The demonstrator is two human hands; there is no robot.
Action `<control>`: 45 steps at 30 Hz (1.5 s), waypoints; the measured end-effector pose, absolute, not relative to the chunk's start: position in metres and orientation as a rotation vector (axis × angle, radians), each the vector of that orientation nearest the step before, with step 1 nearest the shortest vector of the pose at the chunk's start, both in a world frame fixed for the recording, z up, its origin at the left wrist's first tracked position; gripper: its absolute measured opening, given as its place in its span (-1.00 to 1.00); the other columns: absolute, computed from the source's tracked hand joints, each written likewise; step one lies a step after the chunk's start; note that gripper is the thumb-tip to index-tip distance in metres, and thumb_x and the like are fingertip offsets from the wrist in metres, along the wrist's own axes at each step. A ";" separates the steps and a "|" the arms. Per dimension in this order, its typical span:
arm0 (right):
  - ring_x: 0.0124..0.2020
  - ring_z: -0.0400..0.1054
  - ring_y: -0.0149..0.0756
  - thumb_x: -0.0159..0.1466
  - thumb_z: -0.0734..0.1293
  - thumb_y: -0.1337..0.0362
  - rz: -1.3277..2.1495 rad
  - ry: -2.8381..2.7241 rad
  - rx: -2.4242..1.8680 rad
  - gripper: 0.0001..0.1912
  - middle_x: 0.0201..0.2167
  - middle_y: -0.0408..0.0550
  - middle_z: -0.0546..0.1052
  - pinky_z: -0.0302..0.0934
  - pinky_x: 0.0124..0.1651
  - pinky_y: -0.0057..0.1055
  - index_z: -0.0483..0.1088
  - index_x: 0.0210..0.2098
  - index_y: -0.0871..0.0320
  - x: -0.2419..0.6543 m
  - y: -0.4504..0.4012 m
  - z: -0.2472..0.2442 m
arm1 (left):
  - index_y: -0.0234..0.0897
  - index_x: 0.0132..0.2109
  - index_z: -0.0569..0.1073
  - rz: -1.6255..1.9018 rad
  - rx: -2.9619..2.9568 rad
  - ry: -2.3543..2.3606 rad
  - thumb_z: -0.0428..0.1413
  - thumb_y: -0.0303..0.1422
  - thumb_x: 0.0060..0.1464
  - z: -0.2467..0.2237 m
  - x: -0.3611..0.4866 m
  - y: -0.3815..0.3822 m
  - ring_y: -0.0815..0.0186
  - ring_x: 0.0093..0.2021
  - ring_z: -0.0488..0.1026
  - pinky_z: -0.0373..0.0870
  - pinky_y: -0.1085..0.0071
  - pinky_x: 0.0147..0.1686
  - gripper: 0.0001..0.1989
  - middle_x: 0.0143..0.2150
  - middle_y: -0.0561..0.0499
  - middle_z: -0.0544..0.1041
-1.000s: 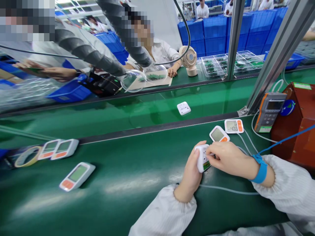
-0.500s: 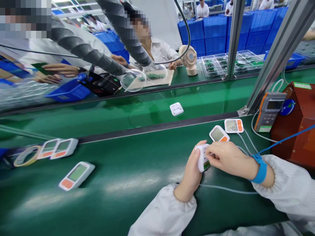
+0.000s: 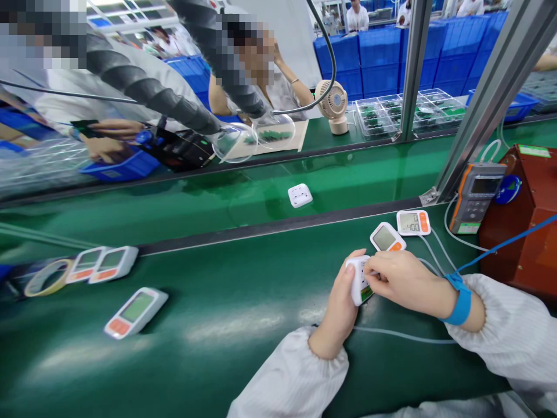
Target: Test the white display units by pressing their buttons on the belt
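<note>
My left hand (image 3: 338, 307) grips a small white device (image 3: 359, 280) from the left, holding it on edge above the green bench. The fingers of my right hand (image 3: 402, 278) pinch the device's right side; a blue strap (image 3: 461, 298) circles that wrist. Just behind my hands lie two white-and-orange meters, one tilted (image 3: 387, 237) and one lit with digits (image 3: 413, 223), with thin grey cables running to them.
Another meter (image 3: 136, 312) lies at the front left, two more (image 3: 102, 264) beside a tape roll (image 3: 42, 277). A white unit (image 3: 300, 195) rides the conveyor belt (image 3: 217, 203). An orange tester (image 3: 475, 197) and a red box (image 3: 531, 220) stand right. Other people work across the belt.
The white unit on the conveyor has travelled left. The person opposite has raised an arm to the head. My hands and the device have stayed in place.
</note>
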State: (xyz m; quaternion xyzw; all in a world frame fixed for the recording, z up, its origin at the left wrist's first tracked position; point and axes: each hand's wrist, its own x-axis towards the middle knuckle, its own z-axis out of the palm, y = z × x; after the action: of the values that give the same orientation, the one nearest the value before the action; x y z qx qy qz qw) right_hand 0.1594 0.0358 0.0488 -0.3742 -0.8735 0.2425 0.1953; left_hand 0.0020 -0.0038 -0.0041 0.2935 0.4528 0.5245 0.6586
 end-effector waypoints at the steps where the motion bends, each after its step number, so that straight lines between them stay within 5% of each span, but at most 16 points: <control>1: -0.44 0.16 -0.46 0.32 0.31 0.48 0.678 -2.448 -1.046 -0.83 -0.47 -0.20 0.31 -0.03 -0.34 -0.46 0.31 -0.40 0.22 0.159 0.036 0.049 | -0.28 0.16 0.38 1.187 0.671 1.027 0.15 0.11 0.11 -0.004 0.002 -0.004 0.18 -0.13 0.47 0.35 0.31 -0.15 -0.35 -0.11 -0.08 0.55; 25: -0.45 0.20 -0.45 0.32 0.31 0.48 0.617 -2.460 -1.070 -0.88 -0.44 -0.16 0.39 0.02 -0.34 -0.48 0.37 -0.36 0.24 0.157 0.033 0.043 | -0.19 0.22 0.35 1.189 0.814 1.043 0.01 0.07 0.26 -0.018 -0.001 -0.006 0.20 -0.01 0.44 0.31 0.29 0.05 -0.44 0.04 -0.08 0.51; 45: -0.45 0.16 -0.46 0.30 0.35 0.44 0.655 -2.478 -1.143 -0.90 -0.44 -0.17 0.38 -0.09 -0.37 -0.47 0.38 -0.37 0.23 0.158 0.033 0.046 | -0.18 0.16 0.38 1.226 0.940 1.160 -0.01 0.21 0.18 -0.007 0.007 -0.011 0.15 0.04 0.43 0.34 0.26 0.06 -0.35 0.10 -0.11 0.46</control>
State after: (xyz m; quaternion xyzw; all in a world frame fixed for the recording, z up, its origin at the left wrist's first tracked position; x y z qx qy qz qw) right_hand 0.1580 0.0332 0.0460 -0.4017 -0.8706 0.2300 0.1667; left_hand 0.0067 -0.0107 -0.0074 0.4002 0.4939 0.5222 0.5686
